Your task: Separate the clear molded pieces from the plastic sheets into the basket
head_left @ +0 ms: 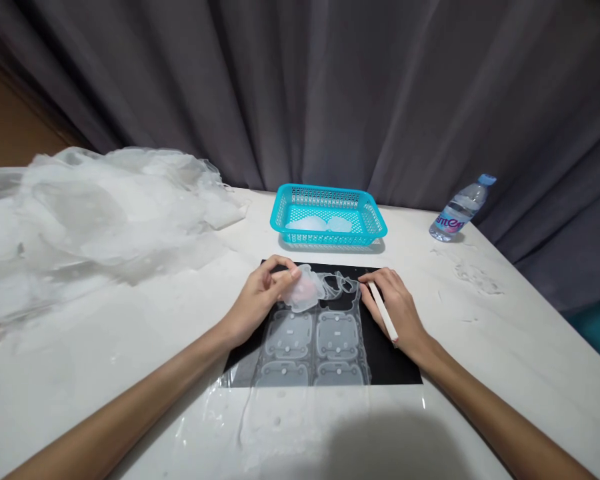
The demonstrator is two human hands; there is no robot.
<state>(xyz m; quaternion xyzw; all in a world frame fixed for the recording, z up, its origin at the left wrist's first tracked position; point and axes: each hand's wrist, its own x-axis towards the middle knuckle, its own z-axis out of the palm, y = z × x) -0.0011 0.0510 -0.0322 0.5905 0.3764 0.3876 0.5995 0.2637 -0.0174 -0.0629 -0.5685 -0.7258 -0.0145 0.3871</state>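
My left hand [269, 293] pinches a translucent, frosted flat piece [304, 288] between thumb and fingers, above the far left part of a black mat [395, 360]. In my right hand [393, 303] is a slim white stick-like tool [383, 312]; its tip is hidden by the fingers. The right fingertips are at the far right edge of a clear sheet [337, 333] with several rounded frosted shapes in it. This sheet lies over the mat and runs past its near edge. Thin, curled clear trimmings [341, 285] stick up beside the held piece.
Behind the mat stands a blue perforated basket [329, 239] with frosted pieces [339, 225] inside. A large heap of translucent sheets [115, 207] covers the table's left. At the right are a water bottle [461, 210] and clear scraps [479, 279]. A grey curtain [330, 93] hangs behind.
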